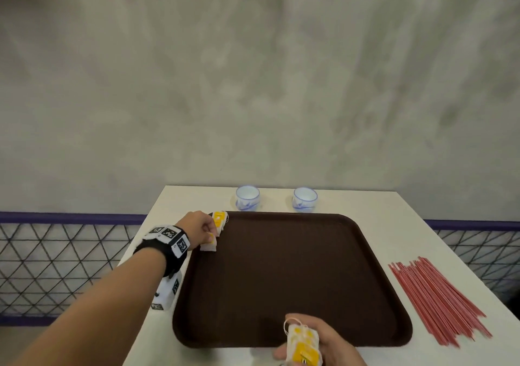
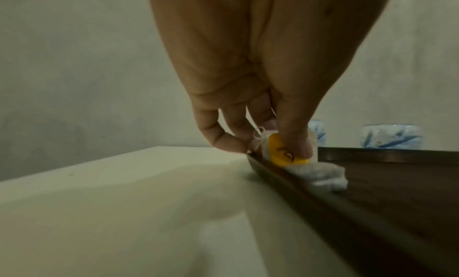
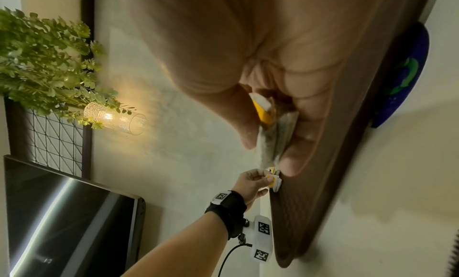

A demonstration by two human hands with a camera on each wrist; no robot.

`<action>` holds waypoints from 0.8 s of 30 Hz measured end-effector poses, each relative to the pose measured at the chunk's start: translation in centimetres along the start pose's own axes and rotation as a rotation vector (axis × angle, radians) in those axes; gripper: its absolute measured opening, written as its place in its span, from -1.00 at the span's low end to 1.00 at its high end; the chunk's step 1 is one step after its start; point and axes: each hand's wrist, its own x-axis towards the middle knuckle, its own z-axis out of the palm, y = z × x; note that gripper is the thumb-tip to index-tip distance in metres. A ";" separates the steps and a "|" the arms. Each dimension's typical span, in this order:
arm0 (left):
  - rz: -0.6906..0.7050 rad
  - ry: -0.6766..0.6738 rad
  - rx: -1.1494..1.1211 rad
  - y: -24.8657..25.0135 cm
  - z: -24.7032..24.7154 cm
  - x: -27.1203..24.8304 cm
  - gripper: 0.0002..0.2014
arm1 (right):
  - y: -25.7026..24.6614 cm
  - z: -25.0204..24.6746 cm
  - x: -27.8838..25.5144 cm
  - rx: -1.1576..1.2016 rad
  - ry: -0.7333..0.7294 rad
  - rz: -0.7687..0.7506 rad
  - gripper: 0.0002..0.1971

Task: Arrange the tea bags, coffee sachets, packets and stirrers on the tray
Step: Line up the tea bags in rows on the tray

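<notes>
Head view: tea bags point(image 1: 304, 347) in both hands point(image 1: 327, 343)

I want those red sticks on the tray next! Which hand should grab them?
Probably the right hand: the red stirrers lie on its side of the tray, though it must first put down its tea bags.

Our left arm point(image 1: 92, 289) reaches forward from seven o'clock toward eleven o'clock, forearm bare, a black wrist strap point(image 1: 166, 249) with white marker tiles around the wrist. Our left hand point(image 1: 200, 227) is turned knuckles-up, its thumb and fingers point(image 2: 293, 128) curled down and pinching a tea bag with a yellow tag point(image 2: 283, 153). Our right hand point(image 1: 323, 343) sits close in at six o'clock, only partly in the head view, thumb point(image 3: 231, 114) and fingers closed around a bunch of tea bags point(image 1: 304, 344); its wrist lies out of view.
</notes>
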 end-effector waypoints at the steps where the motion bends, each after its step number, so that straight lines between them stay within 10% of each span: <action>1: -0.005 0.017 -0.005 -0.3 0.2 0.5 -0.91 | 0.2 -0.3 0.3 0.027 0.047 -0.012 -0.70; 5: 0.001 0.092 -0.066 -1.0 0.7 1.5 -0.90 | 0.4 -1.0 0.8 0.062 0.032 0.044 -0.12; 9: 0.045 0.105 -0.096 -1.3 1.0 1.9 -0.83 | -0.2 -0.5 -0.1 0.009 0.059 0.020 -0.73; 21: -0.030 0.122 -0.036 -1.2 -0.1 1.5 -0.60 | -0.9 1.1 0.5 -0.054 -0.095 0.187 -0.68; 24: 0.019 0.151 -0.075 0.5 -0.3 -0.4 -0.69 | -0.7 0.7 -0.5 -0.242 0.070 0.039 -0.75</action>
